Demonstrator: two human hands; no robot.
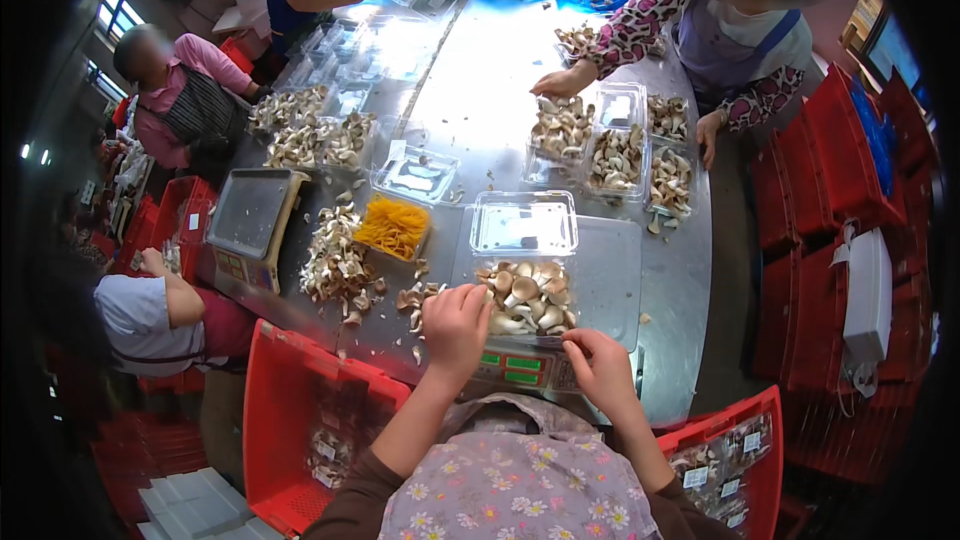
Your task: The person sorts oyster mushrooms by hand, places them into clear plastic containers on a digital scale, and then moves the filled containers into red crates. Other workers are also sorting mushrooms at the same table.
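Note:
A clear plastic clamshell box filled with mushrooms [525, 296] lies on a digital scale [611, 277], its transparent lid [524, 223] tipped back away from me. My left hand [455, 322] is at the box's left edge, fingers bent down beside the mushrooms; whether it grips anything is hidden. At the near right corner of the box, my right hand [600, 367] has thumb and fingertips close to the rim; its hold is unclear. Left of the box are loose mushrooms [334, 255] and a container of yellow strips [392, 227].
Red crates [330, 367] stand at the near left and near right [776, 420]. Another scale [251, 210] sits at the table's left. Filled boxes [615, 157] lie far right, near a co-worker's hand [566, 81]. Several co-workers surround the metal table.

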